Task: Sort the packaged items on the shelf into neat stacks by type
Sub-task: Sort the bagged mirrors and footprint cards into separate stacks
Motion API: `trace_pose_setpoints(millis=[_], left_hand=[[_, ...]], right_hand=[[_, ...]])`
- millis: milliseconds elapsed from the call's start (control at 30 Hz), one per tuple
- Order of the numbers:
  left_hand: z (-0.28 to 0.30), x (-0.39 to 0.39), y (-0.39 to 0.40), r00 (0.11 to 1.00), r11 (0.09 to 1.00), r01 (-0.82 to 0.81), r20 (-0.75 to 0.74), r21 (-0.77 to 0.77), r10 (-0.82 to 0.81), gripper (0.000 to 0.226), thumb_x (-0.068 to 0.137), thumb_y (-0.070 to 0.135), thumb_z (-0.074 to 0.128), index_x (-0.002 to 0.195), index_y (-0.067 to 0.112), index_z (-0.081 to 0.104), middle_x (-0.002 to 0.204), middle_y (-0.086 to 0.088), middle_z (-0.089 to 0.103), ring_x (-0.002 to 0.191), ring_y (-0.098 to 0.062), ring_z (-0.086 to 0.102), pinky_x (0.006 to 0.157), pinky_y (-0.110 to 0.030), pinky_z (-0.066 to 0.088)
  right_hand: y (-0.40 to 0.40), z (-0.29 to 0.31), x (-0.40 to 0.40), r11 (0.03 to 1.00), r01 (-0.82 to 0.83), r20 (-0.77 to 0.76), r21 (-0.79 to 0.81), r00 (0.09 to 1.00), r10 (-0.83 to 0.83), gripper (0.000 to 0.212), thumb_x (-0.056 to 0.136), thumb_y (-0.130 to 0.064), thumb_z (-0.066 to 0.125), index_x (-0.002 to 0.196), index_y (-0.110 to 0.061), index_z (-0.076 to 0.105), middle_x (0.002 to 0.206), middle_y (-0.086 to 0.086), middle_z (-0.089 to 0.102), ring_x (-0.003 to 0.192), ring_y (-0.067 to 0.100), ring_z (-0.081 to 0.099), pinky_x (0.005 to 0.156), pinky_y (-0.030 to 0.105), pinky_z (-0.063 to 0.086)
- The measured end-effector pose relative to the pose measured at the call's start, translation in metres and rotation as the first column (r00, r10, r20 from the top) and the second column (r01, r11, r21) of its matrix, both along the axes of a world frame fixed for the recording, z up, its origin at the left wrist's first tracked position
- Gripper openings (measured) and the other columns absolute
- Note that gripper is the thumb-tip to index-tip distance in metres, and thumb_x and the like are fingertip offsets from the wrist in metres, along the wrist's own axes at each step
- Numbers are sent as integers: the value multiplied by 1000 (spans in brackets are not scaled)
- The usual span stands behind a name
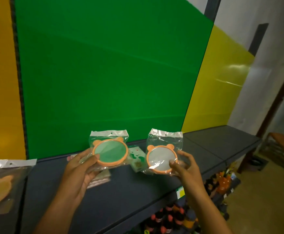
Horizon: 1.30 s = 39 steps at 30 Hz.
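We count three packaged round mirrors with orange bear-eared frames. The first mirror (pixel 110 152) is held in the left hand (pixel 80 168); the second mirror (pixel 162 159) is held in the right hand (pixel 187 169); both are raised above the dark shelf (pixel 129 191), in front of the green panel (pixel 107 73). The third mirror packet (pixel 1 181) lies flat on the shelf at the far left and is cut off by the frame edge.

We count at least two further packets of another type on the shelf: one pale green packet (pixel 137 157) between the two raised mirrors, and one pinkish packet (pixel 99 179) lying under the left hand. Both are largely covered, and we cannot make out their contents.

Below the shelf, bottles (pixel 171 217) with coloured caps stand in dim light; their number cannot be told.

Left hand: the thumb lies on the mirror's front rim and the fingers curl behind the packet, gripping it. Right hand: the thumb presses on the lower front rim, with the fingers spread and curled round the right edge of the wrapper.
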<state>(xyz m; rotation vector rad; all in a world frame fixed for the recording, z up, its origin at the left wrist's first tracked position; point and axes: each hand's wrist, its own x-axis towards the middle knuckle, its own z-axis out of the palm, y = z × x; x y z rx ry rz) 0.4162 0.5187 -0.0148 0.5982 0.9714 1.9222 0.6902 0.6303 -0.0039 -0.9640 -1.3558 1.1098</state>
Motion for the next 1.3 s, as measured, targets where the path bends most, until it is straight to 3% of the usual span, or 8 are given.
trace_pose_setpoints(millis=[100, 400, 533, 733, 900, 1067, 1167, 1300], left_hand=[[-4, 4, 35, 1000, 1000, 1, 5, -4, -1, 41, 85, 2, 61, 125, 6, 56, 105, -18, 71, 77, -20, 72, 72, -29, 60], [-2, 25, 102, 1000, 998, -3, -10, -59, 2, 40, 87, -1, 59, 126, 5, 55, 114, -17, 68, 89, -21, 72, 66, -26, 59], [2, 31, 122, 997, 994, -66, -34, -83, 63, 41, 86, 0, 61, 126, 6, 54, 115, -16, 68, 99, -25, 69, 70, -29, 60], [1, 49, 144, 975, 971, -221, -60, -88, 216, 37, 86, 0, 60, 123, 4, 57, 111, -16, 69, 98, -25, 68, 69, -26, 60], [2, 82, 170, 948, 945, -315, -69, -91, 309, 39, 86, 0, 59, 125, 1, 55, 114, -18, 67, 96, -25, 65, 70, -26, 59], [1, 112, 193, 918, 917, -390, -111, -87, 380, 40, 85, 2, 61, 125, 4, 56, 115, -19, 67, 95, -25, 66, 78, -30, 56], [-9, 132, 197, 897, 893, -437, -121, -109, 425, 38, 85, 1, 61, 122, 2, 58, 113, -20, 68, 85, -22, 68, 70, -33, 59], [-21, 150, 196, 872, 858, -489, -109, -157, 477, 34, 86, 2, 60, 120, 5, 58, 106, -20, 69, 71, -20, 70, 61, -37, 61]], right_hand=[[34, -3, 5, 1000, -3, 16, -22, 1000, 3, 39, 85, -4, 70, 119, -16, 56, 105, 16, 65, 73, 24, 67, 57, 25, 56], [114, -16, 23, 998, -10, -6, -61, 1000, 9, 39, 86, -3, 68, 121, -15, 55, 98, 19, 67, 61, 15, 66, 56, 24, 55], [149, -14, 24, 997, -48, 0, -57, 999, 49, 39, 86, -3, 68, 120, -16, 55, 100, 15, 68, 67, 16, 68, 55, 24, 55], [202, -16, 21, 981, -183, 37, -58, 982, 185, 36, 86, -4, 68, 118, -17, 56, 96, 8, 69, 72, 17, 67, 57, 26, 57], [251, -25, 32, 936, -334, 160, -113, 923, 349, 39, 85, -7, 69, 119, -19, 53, 90, 11, 71, 73, 22, 69, 58, 26, 58], [293, -42, 37, 890, -441, 226, -118, 860, 456, 39, 85, -1, 67, 117, -17, 53, 79, 10, 66, 60, 14, 63, 54, 26, 54], [310, -53, 37, 870, -485, 313, -86, 816, 486, 32, 84, 2, 66, 110, -13, 56, 77, 10, 64, 55, 13, 57, 48, 24, 48], [324, -65, 34, 812, -580, 509, -62, 682, 526, 21, 83, -11, 71, 101, -19, 63, 92, 9, 67, 71, 13, 58, 59, 22, 46]])
